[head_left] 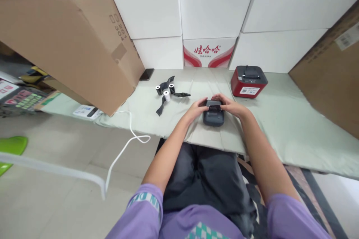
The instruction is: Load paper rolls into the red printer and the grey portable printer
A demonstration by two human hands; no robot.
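Observation:
A small dark grey portable receipt printer [213, 118] lies on the cloth-covered table right in front of me. My left hand [198, 109] grips its left side, with the thumb near a glossy black part on top. From the other side my right hand [231, 106] holds it, fingers curled over the far edge and thumb by the same part. Whether a lid there is raised I cannot make out. To the left lie several small paper rolls, among them a white roll [167, 96] and a roll with a black strip [171, 89].
At right stands a red and black box-shaped device [249, 82] with a white label. White boxes [151, 7] are stacked along the back. Large cardboard boxes flank the table, one at left [92, 41]. A phone [146, 74] lies near it. A white cable [130, 123] hangs over the front edge.

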